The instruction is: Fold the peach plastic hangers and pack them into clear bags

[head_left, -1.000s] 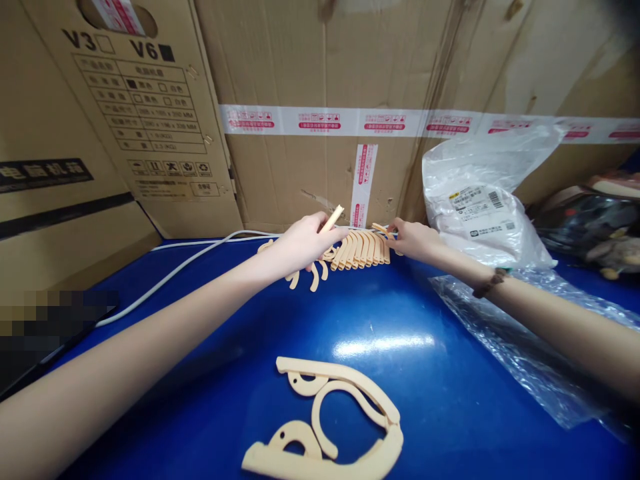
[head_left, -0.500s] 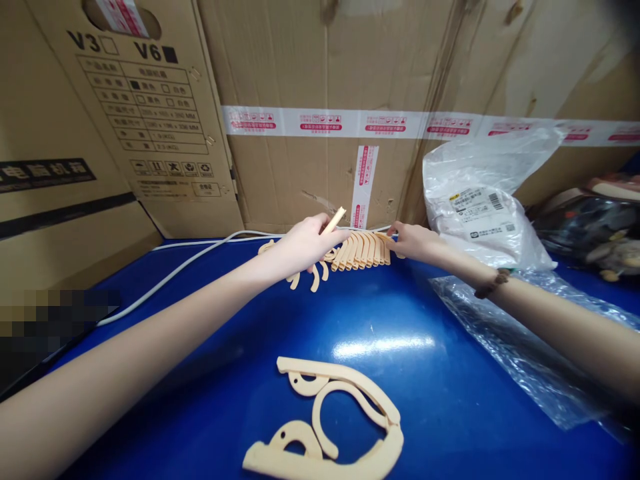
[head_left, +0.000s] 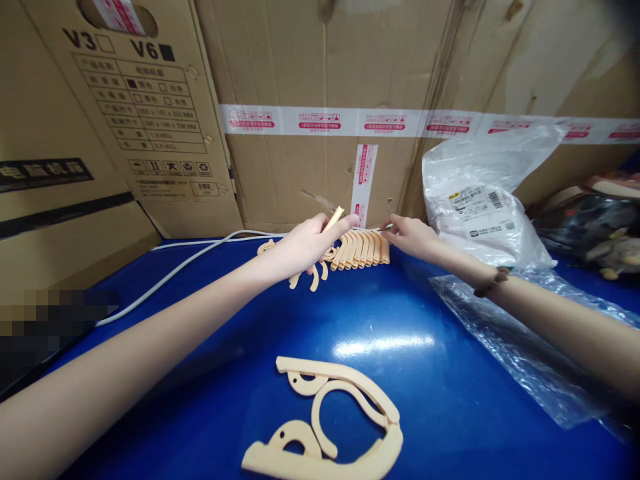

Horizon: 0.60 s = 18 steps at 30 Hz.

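My left hand (head_left: 305, 245) is closed around a cream plastic hanger arm (head_left: 334, 219), whose end sticks up between thumb and fingers. Under and beside its fingertips stretches a row of matching cream hanger arms (head_left: 363, 250), standing close together at the back of the blue table. At the right end of that row is my right hand (head_left: 411, 237), fingers slightly parted by the last pieces; whether they touch is hard to see. Curved cream hooks (head_left: 315, 277) lie below my left hand, partly covered by it. A folding hanger (head_left: 395, 417) with its hook folded inward lies in the foreground.
Cardboard boxes (head_left: 300, 60) wall off the back and left of the blue table (head_left: 240, 373). A white cable (head_left: 165, 283) runs along the left. On the right stand a white plastic parcel bag (head_left: 485, 220) and clear plastic wrap (head_left: 530, 353). A dark object sits at the left edge.
My right hand has shifted slightly up and left at the row's right end, its fingers lifting from the last piece. My left hand still holds its hanger arm, its thumb raised a little.
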Available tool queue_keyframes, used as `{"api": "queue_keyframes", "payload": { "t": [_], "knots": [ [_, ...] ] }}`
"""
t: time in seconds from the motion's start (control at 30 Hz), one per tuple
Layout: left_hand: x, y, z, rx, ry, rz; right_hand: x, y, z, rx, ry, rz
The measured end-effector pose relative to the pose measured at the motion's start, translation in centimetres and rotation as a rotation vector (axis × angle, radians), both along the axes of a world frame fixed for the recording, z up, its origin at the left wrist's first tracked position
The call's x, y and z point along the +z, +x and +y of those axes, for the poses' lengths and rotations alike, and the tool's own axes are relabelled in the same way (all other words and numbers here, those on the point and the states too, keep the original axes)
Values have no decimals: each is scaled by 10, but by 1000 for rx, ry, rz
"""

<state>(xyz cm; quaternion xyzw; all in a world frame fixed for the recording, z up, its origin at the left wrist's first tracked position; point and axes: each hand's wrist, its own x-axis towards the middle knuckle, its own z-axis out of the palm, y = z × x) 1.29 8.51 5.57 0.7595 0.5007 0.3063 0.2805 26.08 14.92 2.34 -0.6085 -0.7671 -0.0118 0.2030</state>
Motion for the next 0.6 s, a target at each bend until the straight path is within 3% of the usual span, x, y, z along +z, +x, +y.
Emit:
{"api": "queue_keyframes", "payload": {
  "t": [0.1,0.2,0.3,0.5,0.6],
  "knots": [
    [-3,-3,2,-26,-23,21,8,-14,-16,141,17,52],
    [-5,-3,4,-12,31,48,13,-34,-40,480,-49,140],
    [-4,-1,4,-50,67,2,13,-53,-61,650,-89,193],
    [4,4,-5,-73,140,-90,16,-70,-74,586,-343,720],
    [9,4,-9,-80,225,-94,21,-67,-72,552,-285,815]
  ]
}}
